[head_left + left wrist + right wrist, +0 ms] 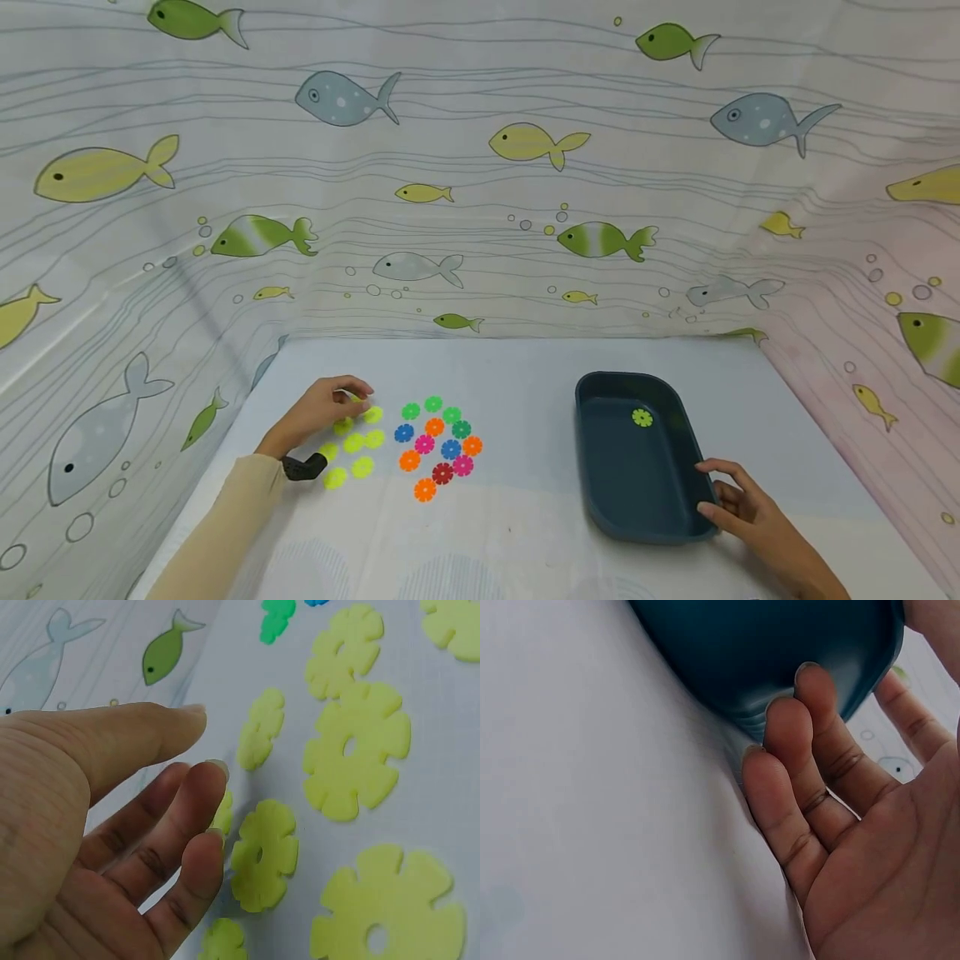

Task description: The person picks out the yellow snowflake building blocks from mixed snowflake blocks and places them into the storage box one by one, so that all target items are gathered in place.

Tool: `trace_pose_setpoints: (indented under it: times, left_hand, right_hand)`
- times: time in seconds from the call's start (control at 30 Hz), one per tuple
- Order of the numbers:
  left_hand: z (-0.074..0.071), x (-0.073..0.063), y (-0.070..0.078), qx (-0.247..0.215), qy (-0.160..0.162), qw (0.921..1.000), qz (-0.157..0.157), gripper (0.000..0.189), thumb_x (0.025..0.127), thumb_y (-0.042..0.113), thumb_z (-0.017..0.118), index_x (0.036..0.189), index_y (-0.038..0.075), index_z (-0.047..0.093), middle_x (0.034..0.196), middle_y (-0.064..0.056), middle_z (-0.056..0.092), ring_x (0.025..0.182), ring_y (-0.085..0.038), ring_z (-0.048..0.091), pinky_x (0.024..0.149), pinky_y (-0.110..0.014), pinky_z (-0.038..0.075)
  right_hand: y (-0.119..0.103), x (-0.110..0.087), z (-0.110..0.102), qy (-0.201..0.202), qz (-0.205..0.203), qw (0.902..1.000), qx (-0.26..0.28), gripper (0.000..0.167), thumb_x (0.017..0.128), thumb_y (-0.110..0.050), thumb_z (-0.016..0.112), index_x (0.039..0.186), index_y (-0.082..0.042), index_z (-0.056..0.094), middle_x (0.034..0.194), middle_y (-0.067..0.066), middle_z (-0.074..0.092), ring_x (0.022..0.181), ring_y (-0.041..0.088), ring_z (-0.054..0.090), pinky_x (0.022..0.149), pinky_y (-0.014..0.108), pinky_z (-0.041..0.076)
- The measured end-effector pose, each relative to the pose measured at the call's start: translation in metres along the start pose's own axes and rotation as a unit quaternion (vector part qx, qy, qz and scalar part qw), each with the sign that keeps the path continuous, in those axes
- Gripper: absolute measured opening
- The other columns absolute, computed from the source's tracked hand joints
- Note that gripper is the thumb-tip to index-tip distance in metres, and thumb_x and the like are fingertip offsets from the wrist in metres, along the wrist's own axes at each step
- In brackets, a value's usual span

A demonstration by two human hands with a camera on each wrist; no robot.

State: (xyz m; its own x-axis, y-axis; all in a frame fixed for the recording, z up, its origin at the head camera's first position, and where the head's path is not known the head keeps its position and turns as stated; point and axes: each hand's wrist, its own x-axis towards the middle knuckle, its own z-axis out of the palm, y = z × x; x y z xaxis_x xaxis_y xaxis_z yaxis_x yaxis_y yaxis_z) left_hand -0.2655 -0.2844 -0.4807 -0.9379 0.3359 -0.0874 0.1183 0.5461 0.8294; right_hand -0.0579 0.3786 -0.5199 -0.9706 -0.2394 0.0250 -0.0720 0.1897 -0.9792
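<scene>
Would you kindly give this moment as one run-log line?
Left hand: near yellow discs, nothing visibly held; right hand: holds blue tray by rim; tray: one yellow disc inside

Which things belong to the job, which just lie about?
Likely job:
yellow discs
tray, one yellow disc inside
left hand, near yellow discs
right hand, gripping tray

Likely just lying about:
green discs
orange discs
blue discs
pink discs
red disc

My head view is bright and even; my right wrist view is dimmer, pale sheen on the tray (pixel 757 645), upper right.
</scene>
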Motion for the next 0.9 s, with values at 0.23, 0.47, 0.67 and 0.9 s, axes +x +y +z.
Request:
trace_pose_setpoints:
  times: [0.23,0.47,0.67,0.9]
  left_hand:
    - [-0.005,0.003,-0.004,0.021,0.024,0.9990,-0.030,0.034,0.094,0.017,0.077,0.125,0.006,0.068,0.123,-0.015,0.067,0.081,-0.028,0.059,0.065,-0.033,0.052]
    - [-0.006,0.008,-0.009,0.027,0.024,0.9986,-0.040,0.035,0.094,0.017,0.077,0.125,0.005,0.067,0.122,-0.015,0.066,0.079,-0.025,0.057,0.063,-0.031,0.050]
    - [-0.005,0.008,-0.008,0.032,0.024,0.9977,-0.055,0.035,0.094,0.014,0.077,0.126,0.004,0.067,0.122,-0.016,0.064,0.078,-0.025,0.055,0.064,-0.031,0.050]
    - [-0.005,0.007,-0.011,0.034,0.033,0.9965,-0.069,0.036,0.093,0.014,0.077,0.127,0.004,0.067,0.124,-0.016,0.064,0.084,-0.025,0.059,0.069,-0.032,0.053]
  right_hand:
    - [-0.001,0.002,0.000,0.001,-0.010,0.9999,-0.005,0.052,0.105,0.003,0.053,0.150,-0.005,0.030,0.080,0.007,0.043,0.064,0.033,0.037,0.057,0.040,0.042]
    - [-0.003,0.002,0.003,0.020,-0.019,0.9991,-0.031,0.049,0.104,0.001,0.055,0.148,-0.004,0.035,0.080,0.006,0.044,0.064,0.031,0.044,0.059,0.039,0.044]
    - [-0.004,0.001,0.004,0.038,-0.028,0.9973,-0.056,0.046,0.105,-0.001,0.056,0.147,-0.003,0.038,0.084,0.009,0.052,0.067,0.028,0.056,0.061,0.038,0.051]
    - [-0.003,0.000,0.004,0.049,-0.031,0.9961,-0.066,0.046,0.104,-0.001,0.057,0.147,-0.003,0.040,0.086,0.009,0.054,0.068,0.026,0.058,0.060,0.038,0.053]
